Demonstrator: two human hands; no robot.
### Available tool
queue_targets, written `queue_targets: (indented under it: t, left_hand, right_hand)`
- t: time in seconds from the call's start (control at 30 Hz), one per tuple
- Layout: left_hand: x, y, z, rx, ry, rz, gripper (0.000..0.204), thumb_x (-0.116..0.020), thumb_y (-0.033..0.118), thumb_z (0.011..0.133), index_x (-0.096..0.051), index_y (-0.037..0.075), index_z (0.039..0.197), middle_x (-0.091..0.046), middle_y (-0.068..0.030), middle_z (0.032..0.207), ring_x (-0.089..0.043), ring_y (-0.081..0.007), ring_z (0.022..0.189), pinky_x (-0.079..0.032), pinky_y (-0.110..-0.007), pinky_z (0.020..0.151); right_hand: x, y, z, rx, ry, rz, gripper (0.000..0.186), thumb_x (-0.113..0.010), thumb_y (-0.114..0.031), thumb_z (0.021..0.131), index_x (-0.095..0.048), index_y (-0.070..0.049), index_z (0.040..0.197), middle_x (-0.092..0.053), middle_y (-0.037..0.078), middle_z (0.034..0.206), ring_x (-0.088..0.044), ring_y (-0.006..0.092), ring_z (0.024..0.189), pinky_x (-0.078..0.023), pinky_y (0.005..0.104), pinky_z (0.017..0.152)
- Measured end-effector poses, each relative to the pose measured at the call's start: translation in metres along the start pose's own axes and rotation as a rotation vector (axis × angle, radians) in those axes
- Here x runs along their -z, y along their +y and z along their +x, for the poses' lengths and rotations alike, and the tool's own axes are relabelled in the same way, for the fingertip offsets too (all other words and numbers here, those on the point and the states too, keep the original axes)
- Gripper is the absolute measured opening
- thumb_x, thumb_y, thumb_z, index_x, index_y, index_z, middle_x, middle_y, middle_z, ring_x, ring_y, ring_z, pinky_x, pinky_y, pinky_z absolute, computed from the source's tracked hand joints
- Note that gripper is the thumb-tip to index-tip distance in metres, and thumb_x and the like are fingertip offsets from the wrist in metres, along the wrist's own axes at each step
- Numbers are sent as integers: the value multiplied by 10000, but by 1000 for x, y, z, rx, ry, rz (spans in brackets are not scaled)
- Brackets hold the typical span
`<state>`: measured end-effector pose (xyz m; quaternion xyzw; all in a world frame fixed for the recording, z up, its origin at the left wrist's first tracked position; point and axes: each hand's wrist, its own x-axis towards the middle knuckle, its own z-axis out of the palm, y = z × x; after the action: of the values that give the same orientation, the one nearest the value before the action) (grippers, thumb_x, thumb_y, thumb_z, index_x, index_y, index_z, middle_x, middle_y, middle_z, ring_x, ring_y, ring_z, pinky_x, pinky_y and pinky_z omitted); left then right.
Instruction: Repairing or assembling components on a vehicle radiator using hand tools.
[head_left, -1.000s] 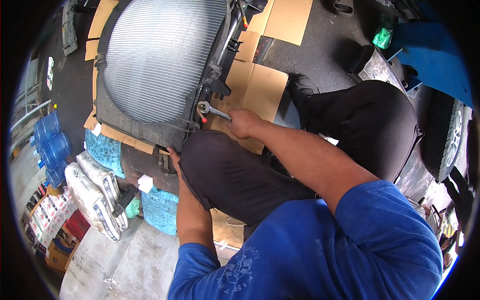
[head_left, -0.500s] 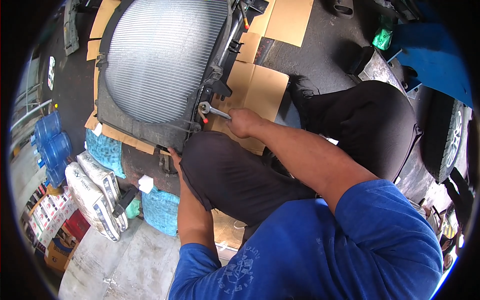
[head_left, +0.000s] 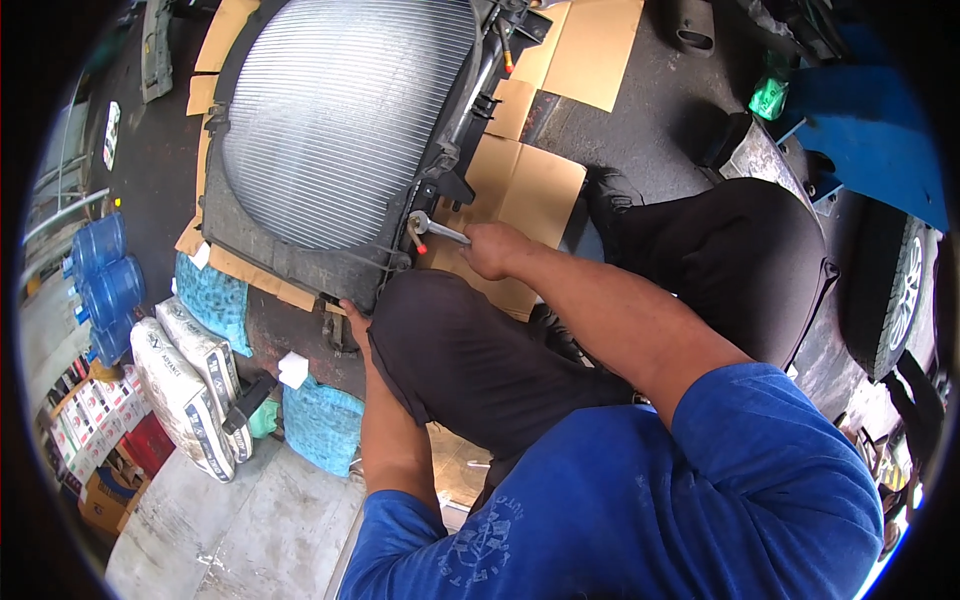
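Hardly anything has shifted since the earlier frames: the right hand stays clenched around the handle of the small wrench, and the wrench head sits at the same spot on the black frame at the lower right corner of the radiator. That radiator lies flat on sheets of cardboard spread over the dark floor, just ahead of my knees.

My left hand rests against the lower edge of the radiator frame, fingers pressed to it as if bracing it; I cannot tell whether they curl around anything, since my knee covers most of them.

To do this well, I judge the wrench should sit fully square on the fastener before I pull, with the left hand keeping the frame from sliding on the cardboard, and short, steady strokes so the jaw does not slip off.

What the wrench actually bites on is too small to make out; a red-tipped part beside it partly hides the spot. Blue water bottles and sacks sit off to my left, bent by the lens.
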<state>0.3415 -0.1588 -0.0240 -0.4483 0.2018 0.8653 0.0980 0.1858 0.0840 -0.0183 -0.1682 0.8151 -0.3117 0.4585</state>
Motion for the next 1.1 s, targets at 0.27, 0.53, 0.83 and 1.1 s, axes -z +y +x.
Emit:
queue_targets:
  t: [0.27,0.53,0.83,1.1]
  left_hand:
    - [24,7,19,-353,303,344,931,-344,737,858,-328,-14,1407,-381,-186,1415,-386,-348,1288,-331,-458,1078]
    - [6,0,20,-486,456,336,863,-385,661,907,-358,-73,1360,-458,-191,1338,-469,-337,1190,-428,-410,998]
    - [58,6,43,-510,821,894,923,-366,733,865,-488,-78,1287,-567,-226,1231,-551,-304,1115,-385,-346,965]
    - [75,13,42,-579,715,765,900,-343,713,884,-515,-88,1257,-568,-243,1232,-523,-327,1168,-357,-351,994]
  right_hand:
    - [11,-4,5,-13,-102,123,376,-487,-366,933,-612,-26,1031,-641,201,964,-596,371,943,-454,445,825]
    - [12,-1,10,-101,-211,195,420,-444,-350,958,-589,25,1080,-648,217,888,-650,331,737,-504,429,670]
    - [1,9,7,-180,-213,433,335,-464,-283,948,-577,17,1046,-622,166,763,-629,236,605,-502,376,561]
    - [1,-1,-6,-192,-274,439,378,-443,-364,977,-580,-13,1009,-580,100,738,-608,187,616,-491,340,553]
